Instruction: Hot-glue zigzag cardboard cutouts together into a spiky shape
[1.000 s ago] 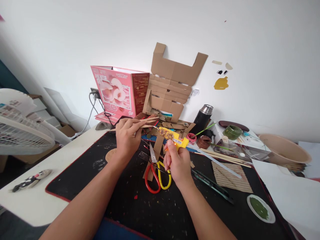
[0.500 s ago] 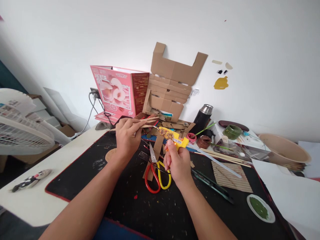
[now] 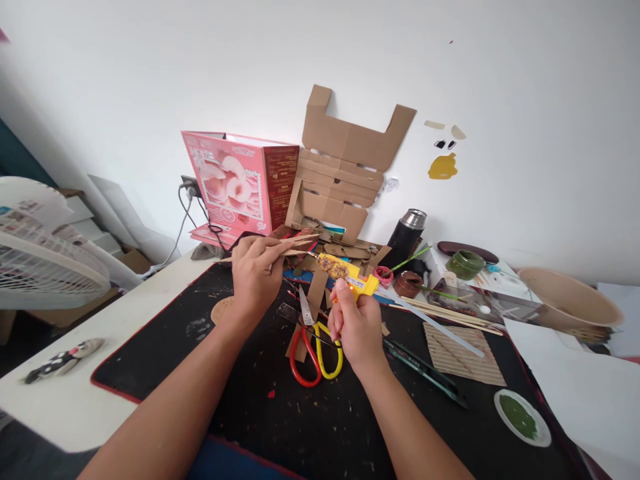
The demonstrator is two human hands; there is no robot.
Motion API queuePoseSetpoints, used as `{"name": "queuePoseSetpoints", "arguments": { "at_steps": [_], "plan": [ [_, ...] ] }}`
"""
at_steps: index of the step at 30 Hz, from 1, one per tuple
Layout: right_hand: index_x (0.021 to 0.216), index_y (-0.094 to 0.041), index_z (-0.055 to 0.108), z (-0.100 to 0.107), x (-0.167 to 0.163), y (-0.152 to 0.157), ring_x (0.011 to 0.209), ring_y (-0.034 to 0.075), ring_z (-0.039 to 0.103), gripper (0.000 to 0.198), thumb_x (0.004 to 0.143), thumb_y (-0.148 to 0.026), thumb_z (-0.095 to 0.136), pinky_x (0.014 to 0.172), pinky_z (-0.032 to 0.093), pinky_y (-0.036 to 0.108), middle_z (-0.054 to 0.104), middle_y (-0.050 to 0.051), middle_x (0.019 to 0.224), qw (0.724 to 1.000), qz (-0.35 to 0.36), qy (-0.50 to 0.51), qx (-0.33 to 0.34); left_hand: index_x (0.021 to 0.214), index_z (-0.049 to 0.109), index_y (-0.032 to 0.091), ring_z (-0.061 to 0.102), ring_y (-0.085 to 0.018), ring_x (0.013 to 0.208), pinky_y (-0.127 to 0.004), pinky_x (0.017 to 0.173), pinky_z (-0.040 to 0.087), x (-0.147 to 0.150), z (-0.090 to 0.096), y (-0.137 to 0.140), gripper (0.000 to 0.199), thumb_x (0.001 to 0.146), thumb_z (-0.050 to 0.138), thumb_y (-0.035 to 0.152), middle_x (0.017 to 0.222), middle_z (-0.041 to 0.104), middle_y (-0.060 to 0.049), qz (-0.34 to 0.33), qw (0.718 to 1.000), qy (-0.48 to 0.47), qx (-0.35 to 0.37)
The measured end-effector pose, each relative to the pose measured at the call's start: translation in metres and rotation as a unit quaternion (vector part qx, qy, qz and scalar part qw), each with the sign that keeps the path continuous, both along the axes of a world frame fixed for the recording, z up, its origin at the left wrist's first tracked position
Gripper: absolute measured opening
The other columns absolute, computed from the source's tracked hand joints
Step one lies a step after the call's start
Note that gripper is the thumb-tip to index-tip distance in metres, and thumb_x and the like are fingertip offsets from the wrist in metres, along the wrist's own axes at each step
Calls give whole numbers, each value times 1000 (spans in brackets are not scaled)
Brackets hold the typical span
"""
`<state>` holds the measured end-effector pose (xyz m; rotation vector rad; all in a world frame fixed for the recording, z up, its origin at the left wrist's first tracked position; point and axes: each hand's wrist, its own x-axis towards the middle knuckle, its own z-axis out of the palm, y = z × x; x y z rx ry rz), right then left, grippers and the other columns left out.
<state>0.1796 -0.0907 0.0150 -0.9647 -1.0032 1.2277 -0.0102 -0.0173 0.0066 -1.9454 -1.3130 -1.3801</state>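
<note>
My left hand [image 3: 257,270] is closed on thin cardboard strips [image 3: 299,241], whose ends stick out to the right past the fingers. In my right hand [image 3: 357,327] is a yellow hot glue gun [image 3: 334,267], stained brown near the front. Its metal nozzle points left, close to the strips; I cannot tell if it touches them. A clear glue stick [image 3: 445,328] trails from the gun's back. Below and between my hands lie scissors [image 3: 313,340] with one red and one yellow handle. A green utility knife [image 3: 425,373] rests right of my right wrist.
Cardboard scraps [image 3: 345,250] pile up before a propped cardboard sheet [image 3: 345,167] and a pink box [image 3: 235,183]. A black thermos [image 3: 406,237] and paint jars [image 3: 409,285] stand at the right. Corrugated cardboard [image 3: 465,353] and a green paint dish [image 3: 523,418] lie on the black mat [image 3: 280,427].
Almost nothing differs. Both hands keep their hold in the same place, and the glue gun's nozzle stays beside the strips.
</note>
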Motion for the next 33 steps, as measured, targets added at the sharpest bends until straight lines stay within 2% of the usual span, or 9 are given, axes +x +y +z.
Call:
{"name": "queuePoseSetpoints", "arguments": {
  "at_steps": [33],
  "plan": [
    [67,-22,58,-2,0,1,28,9,40,64,78,-82,74,31,29,21,41,-9,36,1000,4,-2,3,114,84,31,64,-28,99,-47,93,49,3,1,-2,29,103,59,21,100,80,-6,-1,999,-29,-39]
  ]
}}
